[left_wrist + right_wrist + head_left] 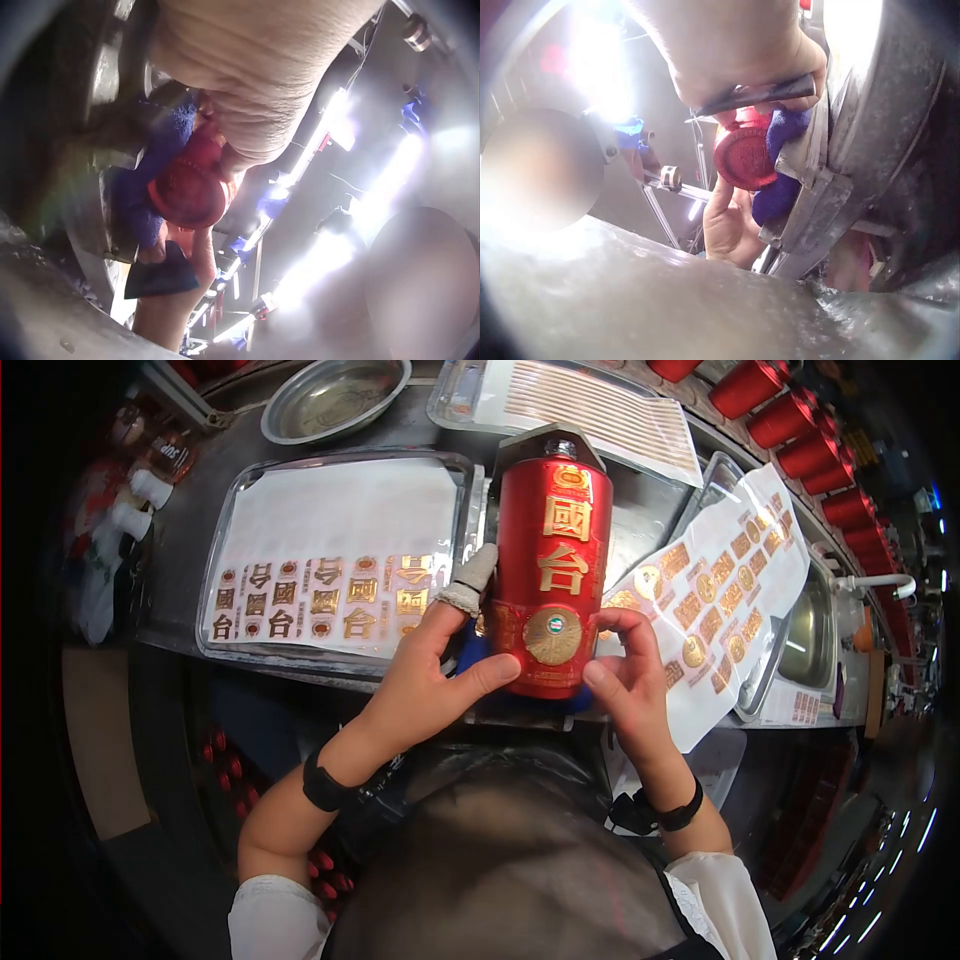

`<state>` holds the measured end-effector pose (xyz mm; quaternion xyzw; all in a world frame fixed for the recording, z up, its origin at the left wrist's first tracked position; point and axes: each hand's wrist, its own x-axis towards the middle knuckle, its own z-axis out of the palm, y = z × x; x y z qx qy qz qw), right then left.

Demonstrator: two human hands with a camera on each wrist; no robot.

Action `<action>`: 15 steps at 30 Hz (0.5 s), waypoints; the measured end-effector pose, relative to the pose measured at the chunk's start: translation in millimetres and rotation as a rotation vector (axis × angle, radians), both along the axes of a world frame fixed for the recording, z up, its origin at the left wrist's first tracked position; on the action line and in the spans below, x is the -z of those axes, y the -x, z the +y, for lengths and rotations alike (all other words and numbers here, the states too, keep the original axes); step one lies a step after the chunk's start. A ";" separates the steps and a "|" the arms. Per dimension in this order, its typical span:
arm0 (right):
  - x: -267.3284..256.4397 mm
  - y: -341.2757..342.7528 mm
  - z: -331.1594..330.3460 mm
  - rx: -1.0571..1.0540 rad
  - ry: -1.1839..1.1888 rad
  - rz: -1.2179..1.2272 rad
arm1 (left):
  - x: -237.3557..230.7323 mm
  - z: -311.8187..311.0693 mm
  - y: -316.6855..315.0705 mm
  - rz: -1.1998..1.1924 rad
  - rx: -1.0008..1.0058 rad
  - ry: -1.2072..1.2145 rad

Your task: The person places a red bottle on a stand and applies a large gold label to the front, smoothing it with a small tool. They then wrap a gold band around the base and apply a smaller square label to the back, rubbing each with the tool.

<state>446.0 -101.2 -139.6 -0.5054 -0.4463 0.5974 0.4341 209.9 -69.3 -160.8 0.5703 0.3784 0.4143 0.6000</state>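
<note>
One red bottle (520, 575) has your left hand (428, 680) gripping its side — your right hand (638, 678), near its base, clutches a dark strip (757, 97) whose slip could scratch gold lettering (567, 520).

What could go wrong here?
Maybe three things. The red bottle lies tilted against blue cloth, so it might roll or slip if the left hand loosens. The dark flat piece in the right hand could scratch the gold medallion close by. And the sheet of gold designs reaches so near that hand that a careless move might crease it.
</note>
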 end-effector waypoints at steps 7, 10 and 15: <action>-1.6 0.6 3.2 0.020 0.027 0.065 | -4.9 0.6 -1.2 -0.004 0.001 -0.001; -2.2 -1.4 2.1 0.001 0.043 0.017 | -10.2 -0.2 -2.9 -0.022 0.003 0.034; -5.6 -1.1 1.4 -0.021 0.019 -0.060 | -13.1 -0.7 -3.1 -0.020 0.011 0.025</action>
